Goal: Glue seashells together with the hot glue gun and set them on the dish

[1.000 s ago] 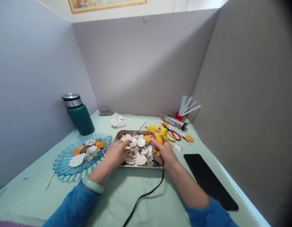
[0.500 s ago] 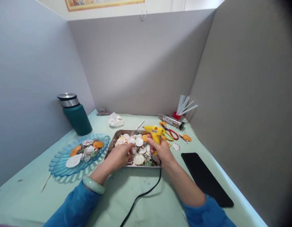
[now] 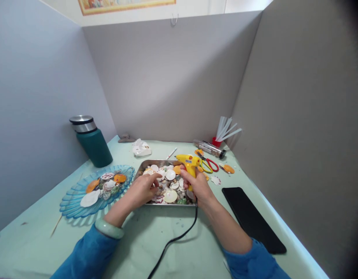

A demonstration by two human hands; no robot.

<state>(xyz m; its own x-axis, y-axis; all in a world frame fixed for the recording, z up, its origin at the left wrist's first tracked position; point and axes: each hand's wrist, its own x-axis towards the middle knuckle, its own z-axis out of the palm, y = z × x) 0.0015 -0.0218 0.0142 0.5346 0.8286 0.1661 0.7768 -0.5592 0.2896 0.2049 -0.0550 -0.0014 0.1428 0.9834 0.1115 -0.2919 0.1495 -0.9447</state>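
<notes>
My right hand (image 3: 197, 186) is wrapped round the handle of a yellow hot glue gun (image 3: 189, 161), held over the right side of a metal tray (image 3: 173, 205). The gun's nozzle points left, and its black cord (image 3: 179, 237) trails down toward me. My left hand (image 3: 144, 187) hovers above the tray's left part, fingers bent and apart, with nothing visible in them. White, orange and speckled seashells (image 3: 170, 196) fill the tray; my left hand covers some of them.
A blue glass plate (image 3: 71, 197) with shells and a green bottle (image 3: 94, 145) stand left. Scissors (image 3: 210, 164), a clear tube (image 3: 209, 148), glue sticks (image 3: 223, 130) in a red cup and a black slab (image 3: 252, 219) are right. Grey panels (image 3: 173, 85) enclose the table.
My left hand has shifted a little left and toward me over the shells. The right hand and the glue gun stay almost where they were.
</notes>
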